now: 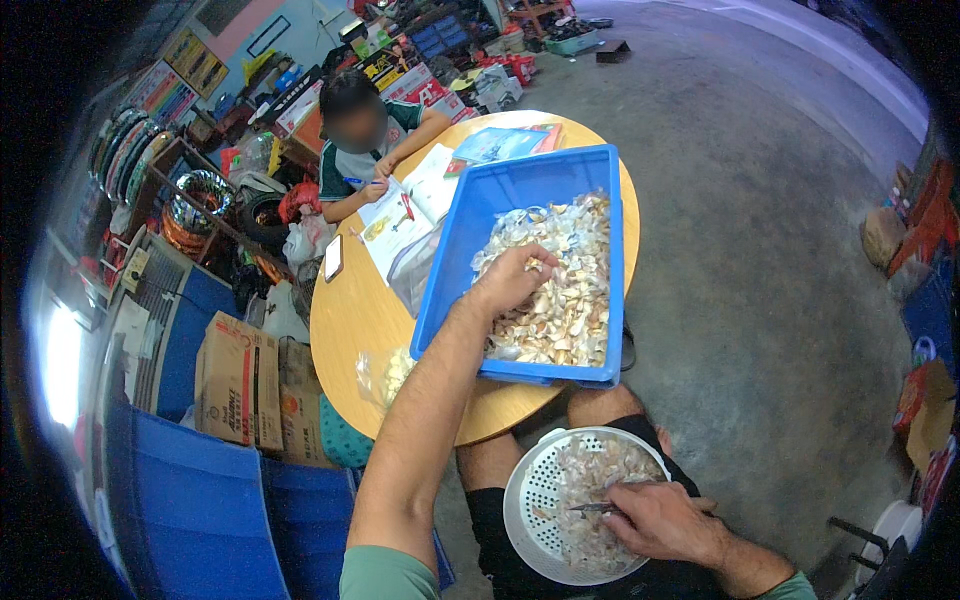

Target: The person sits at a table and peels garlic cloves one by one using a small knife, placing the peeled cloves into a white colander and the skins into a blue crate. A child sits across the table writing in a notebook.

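Observation:
My left hand reaches into a blue plastic crate, its fingers bent together among the garlic cloves. Whatever its fingertips hold is too small to make out. Low over my lap, my right hand is closed round a small knife, its blade pointing left and its handle mostly covered by the hand. Under it, a white colander rests on my thighs. Pale, papery garlic skins lie in the colander, mostly toward its right side.
The crate stands on a round wooden table. A clear bag of peeled cloves, a phone and open books lie there too. Across the table, a person holds a pen. Cardboard boxes stand at left.

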